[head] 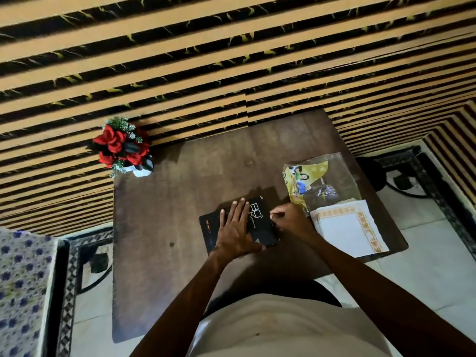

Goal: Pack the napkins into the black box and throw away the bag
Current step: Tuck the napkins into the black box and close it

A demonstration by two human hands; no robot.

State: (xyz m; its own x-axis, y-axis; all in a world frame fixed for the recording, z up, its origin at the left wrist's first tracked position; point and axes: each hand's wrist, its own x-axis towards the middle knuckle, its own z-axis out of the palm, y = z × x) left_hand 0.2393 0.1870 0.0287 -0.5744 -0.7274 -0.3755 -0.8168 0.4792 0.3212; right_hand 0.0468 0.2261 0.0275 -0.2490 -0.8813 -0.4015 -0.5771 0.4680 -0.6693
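Observation:
A flat black box (260,222) with white lettering lies closed near the middle of the dark wooden table (167,215). My left hand (235,228) rests palm down on its lid, fingers spread. My right hand (288,220) pinches the box's right edge with curled fingers. To the right sits a stack of white napkins (347,228) with an orange patterned border. Behind the stack lies a clear plastic bag (322,176) with a yellow printed panel.
A pot of red artificial flowers (123,148) stands at the table's far left corner. A striped orange and black wall (231,60) runs close behind the table. Pale floor tiles and black metal frames show on both sides, with a blue-flowered cloth at the far left.

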